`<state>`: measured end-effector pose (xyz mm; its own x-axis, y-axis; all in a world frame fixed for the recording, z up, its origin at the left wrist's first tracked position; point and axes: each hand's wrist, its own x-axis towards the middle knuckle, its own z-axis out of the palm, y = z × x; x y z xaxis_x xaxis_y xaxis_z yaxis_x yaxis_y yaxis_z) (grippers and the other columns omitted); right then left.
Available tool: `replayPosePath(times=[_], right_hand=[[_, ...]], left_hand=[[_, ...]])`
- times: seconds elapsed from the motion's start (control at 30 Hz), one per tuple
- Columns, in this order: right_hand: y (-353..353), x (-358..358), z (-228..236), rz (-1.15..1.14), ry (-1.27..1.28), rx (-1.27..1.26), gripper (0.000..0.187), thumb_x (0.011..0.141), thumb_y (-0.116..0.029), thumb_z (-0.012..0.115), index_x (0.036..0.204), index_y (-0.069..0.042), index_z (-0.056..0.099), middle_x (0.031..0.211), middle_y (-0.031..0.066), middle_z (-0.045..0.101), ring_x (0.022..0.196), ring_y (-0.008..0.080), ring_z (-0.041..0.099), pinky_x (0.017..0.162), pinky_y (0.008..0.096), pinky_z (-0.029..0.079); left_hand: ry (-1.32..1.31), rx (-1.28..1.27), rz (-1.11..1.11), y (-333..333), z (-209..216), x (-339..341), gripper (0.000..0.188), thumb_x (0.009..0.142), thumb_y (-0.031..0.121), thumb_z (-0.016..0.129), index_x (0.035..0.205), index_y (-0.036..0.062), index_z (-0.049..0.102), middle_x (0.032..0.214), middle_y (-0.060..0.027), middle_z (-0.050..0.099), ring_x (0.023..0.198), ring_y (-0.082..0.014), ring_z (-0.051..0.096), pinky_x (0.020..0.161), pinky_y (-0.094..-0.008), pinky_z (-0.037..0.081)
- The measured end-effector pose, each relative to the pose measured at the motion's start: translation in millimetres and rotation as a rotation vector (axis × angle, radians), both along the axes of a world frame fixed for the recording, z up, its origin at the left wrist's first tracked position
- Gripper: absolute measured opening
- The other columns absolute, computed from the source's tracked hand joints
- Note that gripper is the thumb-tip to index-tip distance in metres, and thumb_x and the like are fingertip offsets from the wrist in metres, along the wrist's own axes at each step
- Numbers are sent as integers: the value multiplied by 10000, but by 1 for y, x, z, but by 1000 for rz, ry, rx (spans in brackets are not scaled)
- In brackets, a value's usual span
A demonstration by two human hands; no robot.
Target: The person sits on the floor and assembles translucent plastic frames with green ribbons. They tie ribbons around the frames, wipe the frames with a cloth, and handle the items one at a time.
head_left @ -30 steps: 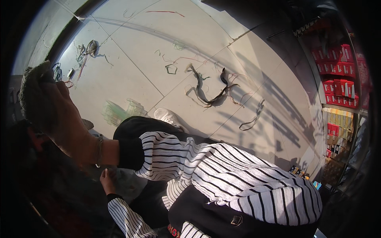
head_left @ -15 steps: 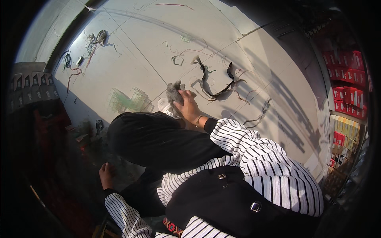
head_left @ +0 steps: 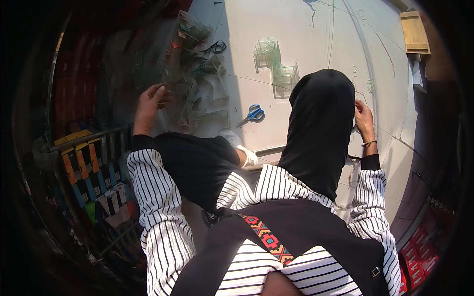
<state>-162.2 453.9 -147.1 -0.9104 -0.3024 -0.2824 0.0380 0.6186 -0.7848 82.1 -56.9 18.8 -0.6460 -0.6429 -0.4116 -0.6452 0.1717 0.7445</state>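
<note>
My left hand (head_left: 152,104) hangs in the air at the left, its fingers loosely bent and apart, with nothing visible in them. Closest to it are several clear plastic pieces (head_left: 205,116) lying in shadow. At the far side of my right knee, my right hand (head_left: 364,121) reaches low; the knee covers part of its fingers, so what they hold, if anything, is hidden. Scissors with blue handles (head_left: 255,113) lie on the pale tiled floor (head_left: 252,91) between my hands. Beyond them stands a group of clear greenish plastic holders (head_left: 276,69).
Packages hang on a rack (head_left: 94,167) at the left, with red goods behind. Dark-handled scissors (head_left: 217,47) lie near the plastic pieces. A wooden block (head_left: 414,33) is at the far right. Red packages (head_left: 418,259) fill the lower right. My white shoe (head_left: 239,147) is near the blue scissors.
My view has swung to the left. My right hand, which held a grey cloth on the floor, is now beside my right knee, and the cloth is out of sight. My left hand has risen.
</note>
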Motion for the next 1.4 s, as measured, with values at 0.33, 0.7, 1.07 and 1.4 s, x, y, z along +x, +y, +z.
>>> replayPosePath(times=[0.33,0.7,1.07,1.4], right_hand=[[-136,-28,198,6,547,-580,347,932,-317,518,722,-49,583,646,8,497,607,83,438,608,220,367],[-271,44,211,631,395,-375,395,936,-304,512,662,-27,443,539,28,347,499,108,291,456,270,248],[-274,70,146,1373,217,232,257,829,-270,594,912,-40,515,793,112,562,751,294,601,613,392,483],[-274,78,184,1299,323,59,159,819,-150,494,920,-27,488,815,82,509,777,224,537,676,334,426]], left_hand=[[465,-66,265,11,54,77,337,904,318,556,1100,47,603,907,-69,665,818,-132,630,752,-263,476],[490,348,29,-35,1,-25,318,911,303,544,1087,44,598,904,-57,664,763,-125,629,678,-261,483],[-82,-282,-294,-78,-220,-164,343,863,120,522,1160,-52,497,1129,-266,540,1056,-399,504,885,-452,415],[-247,-401,-301,-77,-304,-209,615,790,81,655,1298,-45,332,1327,-241,373,1226,-365,379,1006,-398,360]])
